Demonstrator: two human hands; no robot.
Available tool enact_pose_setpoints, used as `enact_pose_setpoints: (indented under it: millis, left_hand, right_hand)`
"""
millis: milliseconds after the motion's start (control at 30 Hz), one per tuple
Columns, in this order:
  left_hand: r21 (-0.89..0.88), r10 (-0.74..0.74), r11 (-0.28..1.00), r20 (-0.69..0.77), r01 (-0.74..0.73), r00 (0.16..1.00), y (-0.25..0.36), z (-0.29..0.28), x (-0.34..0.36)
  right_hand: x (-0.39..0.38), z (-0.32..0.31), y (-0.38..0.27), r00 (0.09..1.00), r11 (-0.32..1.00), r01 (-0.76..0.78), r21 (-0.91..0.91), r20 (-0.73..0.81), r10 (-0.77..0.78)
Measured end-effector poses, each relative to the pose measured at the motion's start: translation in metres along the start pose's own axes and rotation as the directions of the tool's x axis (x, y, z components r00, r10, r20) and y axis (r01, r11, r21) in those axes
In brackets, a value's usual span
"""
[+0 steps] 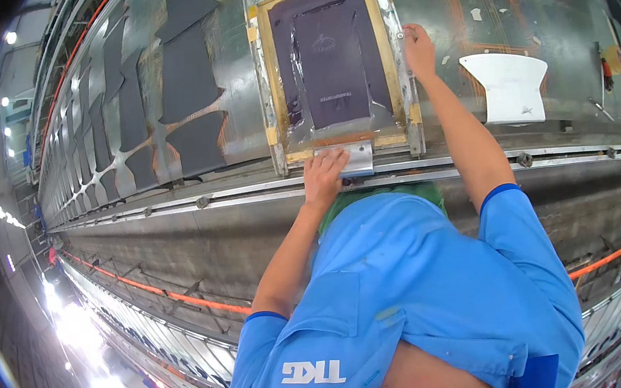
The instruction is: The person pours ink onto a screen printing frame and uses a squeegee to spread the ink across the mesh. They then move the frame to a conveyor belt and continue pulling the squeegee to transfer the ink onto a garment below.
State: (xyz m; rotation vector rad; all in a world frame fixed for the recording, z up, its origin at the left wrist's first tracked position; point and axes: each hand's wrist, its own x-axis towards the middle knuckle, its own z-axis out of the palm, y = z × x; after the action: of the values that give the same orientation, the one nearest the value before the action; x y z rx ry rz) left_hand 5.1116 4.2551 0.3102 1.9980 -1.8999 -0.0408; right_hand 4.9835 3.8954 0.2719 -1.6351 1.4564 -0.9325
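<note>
A silk-screen printing frame [265, 92] lies on the long table in front of me, its metal rails patched with yellow tape. Its mesh [334, 61] shows a dark purple panel with a small emblem, and wet-looking dark ink streaks run along its sides. A flat metal bracket [357, 160] sits at the middle of the frame's near rail. My left hand [326, 177] is closed over that near rail, right beside the bracket. At the frame's right rail, my right hand [419, 51] grips the edge with bent fingers. The undersides of both grips are hidden.
Dark cut fabric pieces [190, 77] lie in rows along the table to the left. A white shaped panel [507, 87] lies on the right, with small tools [606, 73] beyond it. A metal rail [491, 166] with stops runs along the near edge. An orange pipe [168, 293] passes below.
</note>
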Motion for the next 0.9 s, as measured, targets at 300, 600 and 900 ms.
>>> enact_pose_setpoints:
  millis: [300, 600, 900]
  left_hand:
    - [-0.349, -0.512, 0.824, -0.121, 0.447, 0.85, -0.021, -0.053, 0.006]
    - [-0.367, -0.762, 0.648, -0.314, 0.668, 0.567, -0.054, -0.02, 0.043]
    - [-0.743, -0.762, 0.474, -0.077, 0.473, 0.644, 0.05, 0.026, 0.119]
  right_hand:
    - [-0.009, -0.012, -0.009, 0.998, 1.0, 0.018, 0.024, -0.052, -0.016]
    - [-0.017, -0.025, -0.034, 1.0, 0.999, 0.007, 0.052, -0.025, -0.005]
    - [-0.017, -0.026, -0.033, 1.0, 0.997, 0.017, 0.076, 0.002, -0.017]
